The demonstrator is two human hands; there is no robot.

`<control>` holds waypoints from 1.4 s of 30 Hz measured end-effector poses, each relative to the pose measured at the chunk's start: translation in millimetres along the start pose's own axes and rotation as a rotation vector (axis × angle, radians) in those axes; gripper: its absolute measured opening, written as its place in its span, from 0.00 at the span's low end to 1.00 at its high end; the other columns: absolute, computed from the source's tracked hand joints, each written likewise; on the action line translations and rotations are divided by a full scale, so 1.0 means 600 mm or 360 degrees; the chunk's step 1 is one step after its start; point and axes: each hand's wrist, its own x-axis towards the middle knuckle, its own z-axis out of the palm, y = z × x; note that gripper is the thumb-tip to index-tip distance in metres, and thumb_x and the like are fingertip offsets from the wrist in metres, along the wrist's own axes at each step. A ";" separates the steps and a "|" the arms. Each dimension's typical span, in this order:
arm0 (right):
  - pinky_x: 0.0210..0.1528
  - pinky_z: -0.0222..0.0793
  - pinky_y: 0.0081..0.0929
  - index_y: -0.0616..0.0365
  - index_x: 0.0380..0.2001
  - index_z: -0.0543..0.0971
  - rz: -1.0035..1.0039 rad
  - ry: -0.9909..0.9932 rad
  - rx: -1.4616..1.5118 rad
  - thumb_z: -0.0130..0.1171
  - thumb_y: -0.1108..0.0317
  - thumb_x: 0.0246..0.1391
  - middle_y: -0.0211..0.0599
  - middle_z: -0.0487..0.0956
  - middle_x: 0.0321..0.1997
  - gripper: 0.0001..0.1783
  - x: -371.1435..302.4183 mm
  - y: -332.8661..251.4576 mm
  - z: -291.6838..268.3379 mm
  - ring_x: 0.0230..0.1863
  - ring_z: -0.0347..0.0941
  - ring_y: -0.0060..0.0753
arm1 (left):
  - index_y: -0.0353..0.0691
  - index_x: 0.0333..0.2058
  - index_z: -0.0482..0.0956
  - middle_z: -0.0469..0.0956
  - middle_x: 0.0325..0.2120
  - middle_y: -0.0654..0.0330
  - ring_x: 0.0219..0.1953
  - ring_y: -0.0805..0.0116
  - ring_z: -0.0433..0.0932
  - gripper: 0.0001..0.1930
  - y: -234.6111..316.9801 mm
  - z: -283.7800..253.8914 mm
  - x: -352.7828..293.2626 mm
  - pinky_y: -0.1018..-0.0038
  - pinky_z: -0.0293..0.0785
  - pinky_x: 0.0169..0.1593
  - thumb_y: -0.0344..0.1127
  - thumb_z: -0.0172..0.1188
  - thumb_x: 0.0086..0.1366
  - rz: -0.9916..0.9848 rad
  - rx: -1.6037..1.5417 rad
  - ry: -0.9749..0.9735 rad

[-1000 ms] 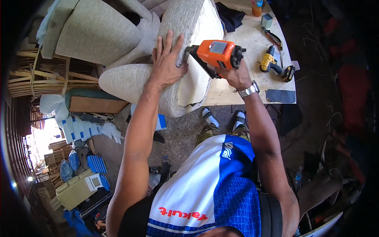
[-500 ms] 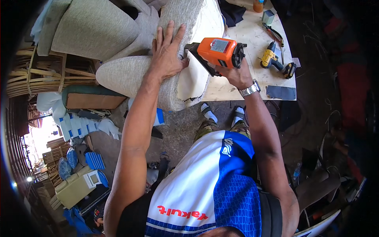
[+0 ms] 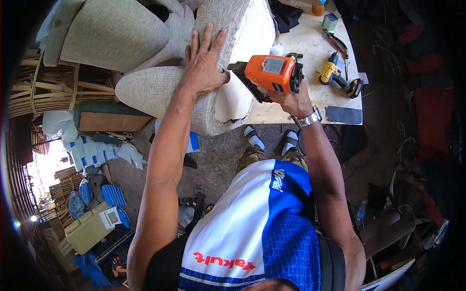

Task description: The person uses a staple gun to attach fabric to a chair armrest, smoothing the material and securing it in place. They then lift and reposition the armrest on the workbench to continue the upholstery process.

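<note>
A grey woven-fabric upholstered seat piece (image 3: 150,89) lies on its side at the table's near left, its pale backing (image 3: 229,102) facing right. My left hand (image 3: 204,70) rests on the fabric near the edge of that backing, fingers spread, thumb toward the backing. My right hand (image 3: 295,103), with a metal watch at the wrist, is closed round the handle of an orange staple gun (image 3: 266,73). The gun's black nose points left at the fabric edge, beside my left thumb. Whether the nose touches the fabric I cannot tell.
On the plywood table (image 3: 310,63) lie a yellow-black cordless drill (image 3: 332,72), pliers (image 3: 336,42), a small pale box (image 3: 329,21) and a dark flat piece (image 3: 343,114). Wooden frames (image 3: 53,87) and a green-edged panel (image 3: 112,120) stand at the left.
The staple gun and my right hand have shifted and tilted slightly, its orange body sitting a little nearer me. My left hand stays spread on the fabric.
</note>
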 end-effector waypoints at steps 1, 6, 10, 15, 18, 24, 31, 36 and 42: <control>0.51 0.74 0.37 0.51 0.48 0.82 -0.0029 0.0004 -0.0018 0.71 0.58 0.49 0.41 0.84 0.45 0.22 0.003 -0.004 0.000 0.46 0.80 0.44 | 0.60 0.72 0.49 0.39 0.74 0.54 0.74 0.37 0.37 0.59 -0.001 -0.001 -0.002 0.40 0.41 0.72 0.39 0.74 0.40 -0.0010 0.0008 -0.0001; 0.52 0.74 0.39 0.51 0.52 0.79 -0.0011 -0.0082 -0.0015 0.69 0.60 0.52 0.40 0.83 0.47 0.24 -0.001 0.014 0.031 0.47 0.80 0.40 | 0.41 0.72 0.46 0.41 0.72 0.40 0.74 0.39 0.37 0.63 -0.040 -0.001 0.007 0.47 0.35 0.73 0.41 0.75 0.38 0.0127 -0.0004 -0.0257; 0.46 0.73 0.39 0.49 0.53 0.78 0.0060 -0.0321 0.0082 0.65 0.61 0.54 0.38 0.82 0.47 0.22 -0.004 0.047 0.038 0.45 0.79 0.39 | 0.38 0.66 0.64 0.53 0.69 0.40 0.72 0.46 0.48 0.50 -0.115 -0.020 0.080 0.58 0.45 0.73 0.57 0.71 0.49 0.0687 -0.0456 -0.0536; 0.39 0.72 0.39 0.46 0.55 0.77 0.0157 -0.0602 -0.0067 0.61 0.62 0.58 0.36 0.80 0.47 0.21 -0.002 0.076 0.071 0.41 0.78 0.38 | 0.50 0.63 0.70 0.61 0.68 0.55 0.71 0.52 0.55 0.32 -0.072 -0.035 0.074 0.51 0.46 0.72 0.60 0.52 0.65 -0.0130 -0.0364 0.0160; 0.34 0.71 0.39 0.44 0.56 0.77 0.0349 -0.0493 -0.0333 0.59 0.63 0.60 0.35 0.80 0.46 0.20 -0.001 0.127 0.026 0.39 0.77 0.37 | 0.55 0.66 0.65 0.54 0.71 0.58 0.73 0.52 0.47 0.30 -0.031 0.042 0.176 0.46 0.41 0.73 0.56 0.47 0.69 0.0090 -0.0263 0.0240; 0.34 0.68 0.37 0.41 0.50 0.76 0.0016 -0.0342 -0.0317 0.55 0.55 0.62 0.30 0.75 0.38 0.14 -0.031 0.180 0.088 0.35 0.72 0.33 | 0.57 0.69 0.60 0.46 0.73 0.59 0.75 0.52 0.40 0.29 -0.046 0.014 0.112 0.44 0.36 0.73 0.56 0.40 0.72 -0.0084 -0.0251 0.0124; 0.32 0.76 0.40 0.22 0.70 0.58 -0.0128 -0.0665 -0.1230 0.56 0.68 0.59 0.32 0.78 0.53 0.39 -0.044 0.153 0.073 0.41 0.80 0.40 | 0.55 0.69 0.60 0.46 0.73 0.59 0.75 0.52 0.41 0.29 -0.039 0.021 0.120 0.44 0.36 0.73 0.55 0.40 0.72 -0.0078 -0.0242 0.0148; 0.42 0.76 0.42 0.36 0.66 0.67 -0.0157 -0.0451 -0.0723 0.62 0.64 0.57 0.39 0.79 0.56 0.33 -0.074 0.296 0.115 0.48 0.79 0.43 | 0.55 0.68 0.62 0.48 0.73 0.56 0.74 0.49 0.41 0.29 -0.038 0.030 0.125 0.44 0.36 0.73 0.54 0.43 0.71 -0.0031 -0.0292 0.0210; 0.36 0.71 0.34 0.54 0.57 0.76 0.0450 -0.0355 0.0068 0.64 0.53 0.59 0.37 0.82 0.41 0.27 -0.061 0.159 0.104 0.36 0.77 0.31 | 0.49 0.67 0.62 0.49 0.72 0.54 0.74 0.49 0.42 0.30 -0.044 0.027 0.118 0.45 0.38 0.73 0.53 0.45 0.70 0.0023 -0.0267 0.0217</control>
